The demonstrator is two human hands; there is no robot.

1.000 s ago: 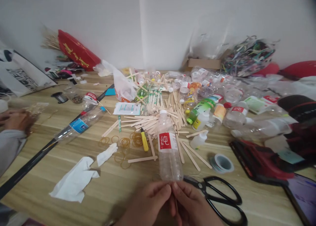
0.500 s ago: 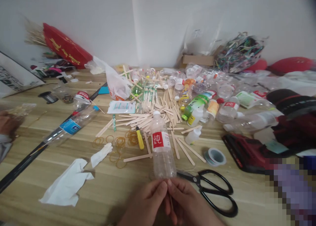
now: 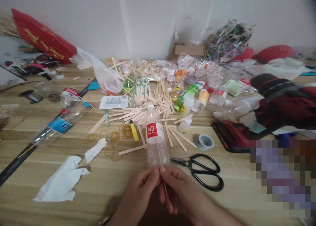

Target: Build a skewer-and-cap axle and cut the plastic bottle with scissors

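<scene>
Left fingers (image 3: 153, 179) and right fingers (image 3: 168, 177) pinching a thin tan stick (image 3: 166, 188)
Seemingly to steady it at the base of the clear, red-labelled plastic bottle (image 3: 158, 156) just beyond them (black-handled scissors (image 3: 188, 164) lie rightward).

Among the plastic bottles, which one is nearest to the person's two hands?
The clear bottle with white cap and red-and-white label, front and centre: its base is right at the left hand and right hand. The other bottles are farther away.
</scene>
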